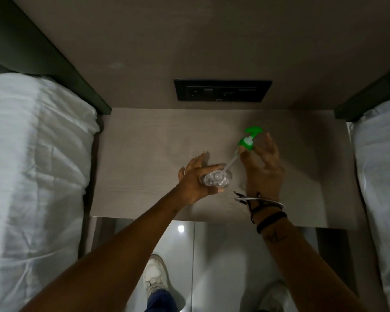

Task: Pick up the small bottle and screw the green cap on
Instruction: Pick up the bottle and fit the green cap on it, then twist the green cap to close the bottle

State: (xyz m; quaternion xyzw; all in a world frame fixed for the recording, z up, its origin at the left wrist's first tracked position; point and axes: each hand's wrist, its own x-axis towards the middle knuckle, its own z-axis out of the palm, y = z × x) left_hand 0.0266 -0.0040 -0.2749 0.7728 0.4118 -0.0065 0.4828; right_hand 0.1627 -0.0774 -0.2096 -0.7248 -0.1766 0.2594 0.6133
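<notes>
A small clear bottle (216, 179) is held upright above the bedside table (144, 154), seen from above, with my left hand (194, 179) wrapped around its side. My right hand (262, 167) pinches the green cap (248, 141), a pump top with a green spout, between thumb and fingers. The cap hangs tilted above and to the right of the bottle. Its clear dip tube (230, 164) slants down and its lower end sits inside the bottle's mouth. The cap's collar is well apart from the bottle's neck.
The table is a pale wood surface between two beds with white bedding (38, 165) (378, 172). A black socket panel (222, 90) sits on the wall behind. Bracelets circle my right wrist (263, 204). My shoes (154, 275) show on the glossy floor below.
</notes>
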